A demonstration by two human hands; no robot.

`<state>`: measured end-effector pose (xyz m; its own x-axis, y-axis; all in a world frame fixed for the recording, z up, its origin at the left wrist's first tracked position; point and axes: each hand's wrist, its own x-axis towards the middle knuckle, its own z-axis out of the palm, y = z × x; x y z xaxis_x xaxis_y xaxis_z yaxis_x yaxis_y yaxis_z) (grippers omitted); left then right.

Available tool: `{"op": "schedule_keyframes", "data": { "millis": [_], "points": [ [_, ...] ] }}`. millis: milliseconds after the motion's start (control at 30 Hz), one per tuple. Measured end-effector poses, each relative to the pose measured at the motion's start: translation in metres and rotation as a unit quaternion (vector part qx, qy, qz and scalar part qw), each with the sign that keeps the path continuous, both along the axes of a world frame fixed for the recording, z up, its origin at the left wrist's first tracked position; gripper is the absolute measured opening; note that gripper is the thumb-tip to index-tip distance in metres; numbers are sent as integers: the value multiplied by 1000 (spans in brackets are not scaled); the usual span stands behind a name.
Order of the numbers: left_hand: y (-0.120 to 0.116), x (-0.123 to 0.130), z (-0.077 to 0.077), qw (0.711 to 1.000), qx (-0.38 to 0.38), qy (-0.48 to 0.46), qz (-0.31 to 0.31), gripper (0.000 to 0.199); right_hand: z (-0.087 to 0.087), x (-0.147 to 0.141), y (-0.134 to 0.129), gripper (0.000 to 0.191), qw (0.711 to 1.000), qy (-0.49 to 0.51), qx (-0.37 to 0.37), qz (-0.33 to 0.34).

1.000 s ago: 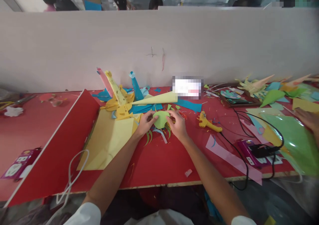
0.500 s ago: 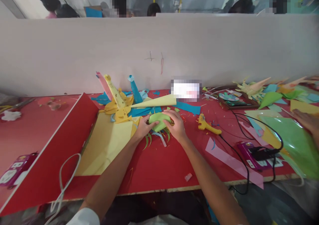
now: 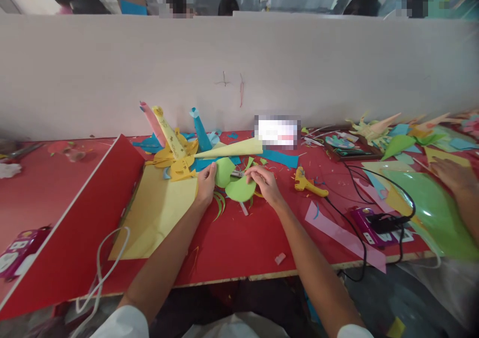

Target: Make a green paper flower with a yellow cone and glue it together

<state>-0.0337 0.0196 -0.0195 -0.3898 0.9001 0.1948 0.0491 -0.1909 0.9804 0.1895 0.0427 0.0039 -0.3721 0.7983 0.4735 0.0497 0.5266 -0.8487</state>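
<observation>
A light green paper piece [image 3: 240, 189] with rounded lobes is spread between my hands, above the red table. My left hand [image 3: 206, 182] pinches its left lobe between thumb and fingers. At its right end, my right hand [image 3: 264, 182] has its fingertips closed on the edge. Thin curved green strips [image 3: 219, 206] lie just below on the table. Beyond my hands rests a long pale yellow paper cone [image 3: 234, 149]. A metal tool partly shows behind the green paper.
Yellow glue gun [image 3: 310, 184] and pink paper strip [image 3: 344, 236] lie right, near a purple power strip [image 3: 374, 227] with black cables. Yellow sheets [image 3: 159, 213] and a red upright divider [image 3: 78, 218] stand left. Another person's hand [image 3: 454, 176] is at far right.
The green paper, earlier held compactly in both hands, is now opened out into separate lobes. My left hand has moved slightly left, and my right fingers have shifted along the edge.
</observation>
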Motion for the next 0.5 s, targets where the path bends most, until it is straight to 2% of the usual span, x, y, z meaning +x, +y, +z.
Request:
{"op": "schedule_keyframes", "data": {
  "millis": [67,133,200,267,400,500],
  "points": [
    [-1,0,3,1000,6,7,3,67,1,-3,-3,39,998,-55,36,-24],
    [-3,0,5,1000,8,21,-8,68,0,-10,-6,40,990,-85,72,-86],
    [-4,0,7,999,8,32,-16,69,-4,-18,-9,53,990,-75,58,-109],
    [-4,0,7,999,8,38,-19,69,-8,-24,-11,60,996,-49,-4,-69],
    [-5,0,7,999,7,29,-29,64,-11,-26,-11,32,993,-31,-108,32],
    [-9,4,9,997,-2,0,-77,56,-10,-25,-9,30,990,-2,-135,49]
  ]
}}
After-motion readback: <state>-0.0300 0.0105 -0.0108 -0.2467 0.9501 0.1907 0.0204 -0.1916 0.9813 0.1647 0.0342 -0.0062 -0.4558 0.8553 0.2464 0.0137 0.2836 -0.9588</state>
